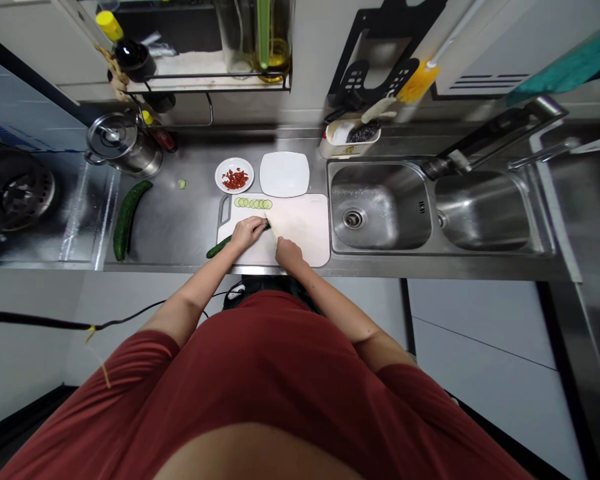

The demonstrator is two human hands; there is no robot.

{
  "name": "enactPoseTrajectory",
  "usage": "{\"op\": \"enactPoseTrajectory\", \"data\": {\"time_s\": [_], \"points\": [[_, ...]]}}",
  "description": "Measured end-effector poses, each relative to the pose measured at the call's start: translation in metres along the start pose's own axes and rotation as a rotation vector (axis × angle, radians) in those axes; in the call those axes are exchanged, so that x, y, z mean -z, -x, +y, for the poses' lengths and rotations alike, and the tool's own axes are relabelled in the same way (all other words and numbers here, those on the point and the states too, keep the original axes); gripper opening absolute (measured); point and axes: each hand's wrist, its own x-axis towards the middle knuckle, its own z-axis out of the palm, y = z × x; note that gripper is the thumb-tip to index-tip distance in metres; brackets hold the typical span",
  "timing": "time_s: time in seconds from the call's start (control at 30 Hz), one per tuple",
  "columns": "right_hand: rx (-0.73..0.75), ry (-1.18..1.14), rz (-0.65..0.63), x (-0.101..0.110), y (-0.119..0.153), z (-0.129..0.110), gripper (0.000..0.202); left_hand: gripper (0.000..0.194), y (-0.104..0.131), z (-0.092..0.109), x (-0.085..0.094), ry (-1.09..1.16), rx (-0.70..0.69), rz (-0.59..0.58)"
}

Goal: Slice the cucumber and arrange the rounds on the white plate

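A dark green cucumber (219, 249) lies slantwise across the white cutting board (305, 230). My left hand (248, 233) is closed over the cucumber near its cut end, fingers curled. In my right hand (289, 255) is a knife (272, 229), its blade pointing away from me and touching or very close to the cucumber's end. Above my hands, a row of thin pale cucumber slices (253, 203) overlaps along the board's far side. Beyond the board stand a white plate with chopped red pieces (235, 178) and a square white plate (285, 174).
A whole cucumber (126, 220) and a small cut end (182, 183) lie on the steel counter to the left. Behind them stands a lidded pot (125, 143). A double sink (380, 207) borders the board's right, with a caddy (350, 139) behind. A wire rack (215, 83) holds bottles.
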Motion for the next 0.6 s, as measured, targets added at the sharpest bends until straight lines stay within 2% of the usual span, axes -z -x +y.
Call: {"op": "enactPoseTrajectory", "data": {"time_s": [0.3,0.6], "points": [[0.002,-0.008,-0.003,0.004,-0.009,-0.005,0.026,0.025,0.001,0.001,0.000,-0.008,-0.012,0.008],[-0.002,0.016,-0.003,-0.003,0.002,0.003,0.027,0.024,0.001,-0.002,-0.003,0.004,-0.022,0.036]]}}
